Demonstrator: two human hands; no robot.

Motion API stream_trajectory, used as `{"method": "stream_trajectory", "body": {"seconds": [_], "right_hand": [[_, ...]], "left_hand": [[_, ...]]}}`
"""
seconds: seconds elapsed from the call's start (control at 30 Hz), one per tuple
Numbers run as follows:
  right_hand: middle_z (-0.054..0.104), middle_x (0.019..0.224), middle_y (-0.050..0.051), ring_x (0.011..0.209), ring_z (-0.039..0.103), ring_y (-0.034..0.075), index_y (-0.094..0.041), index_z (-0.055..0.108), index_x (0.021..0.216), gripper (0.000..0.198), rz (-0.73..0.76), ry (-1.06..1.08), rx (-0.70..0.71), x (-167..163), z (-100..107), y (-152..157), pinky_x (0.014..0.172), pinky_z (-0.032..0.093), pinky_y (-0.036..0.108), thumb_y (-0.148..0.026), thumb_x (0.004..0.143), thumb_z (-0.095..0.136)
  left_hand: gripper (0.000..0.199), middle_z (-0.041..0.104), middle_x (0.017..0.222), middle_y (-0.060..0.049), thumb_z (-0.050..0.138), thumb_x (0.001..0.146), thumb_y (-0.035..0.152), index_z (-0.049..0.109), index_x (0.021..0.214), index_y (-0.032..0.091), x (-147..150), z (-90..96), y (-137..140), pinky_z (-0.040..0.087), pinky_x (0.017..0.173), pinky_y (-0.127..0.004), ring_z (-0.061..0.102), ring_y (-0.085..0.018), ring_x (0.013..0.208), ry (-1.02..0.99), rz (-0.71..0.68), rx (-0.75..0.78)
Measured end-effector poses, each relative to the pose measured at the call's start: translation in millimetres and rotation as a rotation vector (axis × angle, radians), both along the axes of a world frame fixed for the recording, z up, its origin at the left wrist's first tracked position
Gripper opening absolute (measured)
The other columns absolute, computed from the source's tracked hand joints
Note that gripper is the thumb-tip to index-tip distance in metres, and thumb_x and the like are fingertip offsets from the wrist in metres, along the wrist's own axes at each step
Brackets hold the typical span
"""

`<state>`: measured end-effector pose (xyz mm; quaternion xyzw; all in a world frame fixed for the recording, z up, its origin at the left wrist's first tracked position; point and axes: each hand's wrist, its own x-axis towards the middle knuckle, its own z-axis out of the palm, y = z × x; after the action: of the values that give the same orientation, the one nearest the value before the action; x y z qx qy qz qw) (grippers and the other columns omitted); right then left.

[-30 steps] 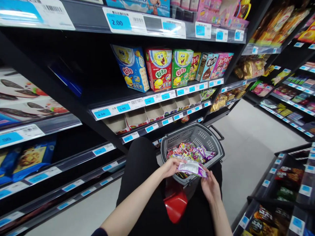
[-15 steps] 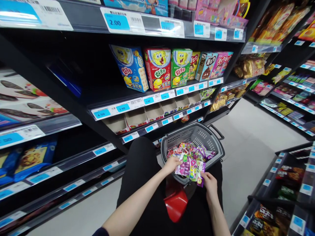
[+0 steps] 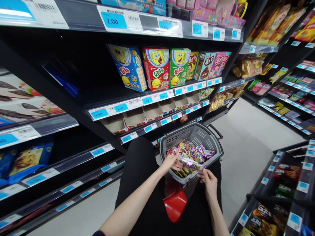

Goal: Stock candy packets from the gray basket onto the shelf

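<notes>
Over the near rim of a grey shopping basket (image 3: 219, 144), a purple and white candy bag (image 3: 190, 163) is tipped almost edge-on. My left hand (image 3: 172, 164) is closed on its left end, fingers curled beneath it. At the bag's right corner, my right hand (image 3: 208, 181) has thumb and fingertips pinched together, the other fingers loosely bent. Several colourful candy bags (image 3: 189, 148) in red, purple and green wrappers lie in the basket below. The basket stands in front of my knees.
Shelves face me, with snack boxes (image 3: 156, 68) above a row of open cardboard trays (image 3: 154, 112). A red plastic piece (image 3: 175, 203) is between my legs. At the lower right stands a low rack (image 3: 273, 180) of snack bags. Grey floor (image 3: 248, 127) runs along the aisle.
The candy bag has tipped from showing its printed front to nearly edge-on. My left fingers now show beneath it. The view has shifted slightly; the basket stays in place.
</notes>
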<state>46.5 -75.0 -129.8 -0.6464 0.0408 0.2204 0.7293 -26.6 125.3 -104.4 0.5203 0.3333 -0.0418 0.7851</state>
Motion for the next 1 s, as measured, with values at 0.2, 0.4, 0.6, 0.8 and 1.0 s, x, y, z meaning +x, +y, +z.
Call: {"method": "stream_trajectory", "body": {"seconds": [0.2, 0.4, 0.6, 0.8, 1.0], "right_hand": [[0.067, 0.067, 0.001, 0.055, 0.061, 0.013, -0.016, 0.063, 0.076, 0.028, -0.005, 0.082, 0.203, 1.4, -8.5, -0.5, 0.049, 0.046, 0.022, -0.032, 0.057, 0.073], [0.065, 0.064, -0.003, 0.059, 0.061, 0.014, -0.019, 0.059, 0.101, 0.05, -0.015, -0.02, 0.073, 2.9, -21.6, -2.3, 0.059, 0.05, 0.027, -0.025, 0.054, 0.074], [0.07, 0.076, 0.005, 0.08, 0.062, 0.023, -0.016, 0.068, 0.065, 0.011, 0.047, -0.217, -0.056, 5.9, -17.4, -5.3, 0.075, 0.048, 0.035, -0.022, 0.056, 0.069], [0.069, 0.088, 0.008, 0.087, 0.062, 0.024, -0.019, 0.067, 0.063, 0.009, 0.117, -0.467, -0.155, -0.3, -4.3, -5.2, 0.08, 0.046, 0.038, -0.019, 0.065, 0.058], [0.068, 0.094, 0.01, 0.091, 0.061, 0.023, -0.019, 0.067, 0.07, 0.018, 0.095, -0.708, -0.285, -4.4, 5.9, -8.0, 0.083, 0.044, 0.04, -0.017, 0.071, 0.049]], "left_hand": [[0.033, 0.056, 0.049, 0.002, 0.064, 0.057, 0.01, 0.063, 0.09, 0.009, -2.9, -3.9, 3.6, 0.043, 0.042, -0.019, 0.051, -0.009, 0.043, -0.054, -0.026, -0.031], [0.028, 0.056, 0.05, 0.003, 0.06, 0.055, 0.008, 0.066, 0.082, 0.01, -0.1, -10.3, 2.5, 0.035, 0.044, -0.019, 0.047, -0.008, 0.043, -0.05, -0.02, 0.123], [0.013, 0.065, 0.063, -0.002, 0.061, 0.053, 0.01, 0.069, 0.062, 0.012, 1.9, -10.7, 7.1, 0.039, 0.061, -0.022, 0.056, -0.014, 0.063, -0.146, 0.026, 0.253], [0.016, 0.063, 0.054, -0.002, 0.059, 0.053, 0.008, 0.07, 0.063, 0.012, 2.0, -11.4, 3.2, 0.038, 0.053, -0.021, 0.054, -0.012, 0.052, -0.175, 0.116, 0.118], [0.026, 0.064, 0.061, -0.006, 0.057, 0.057, 0.009, 0.069, 0.08, 0.008, 0.7, 0.1, 4.2, 0.042, 0.052, -0.024, 0.055, -0.012, 0.051, -0.217, 0.147, -0.233]]}}
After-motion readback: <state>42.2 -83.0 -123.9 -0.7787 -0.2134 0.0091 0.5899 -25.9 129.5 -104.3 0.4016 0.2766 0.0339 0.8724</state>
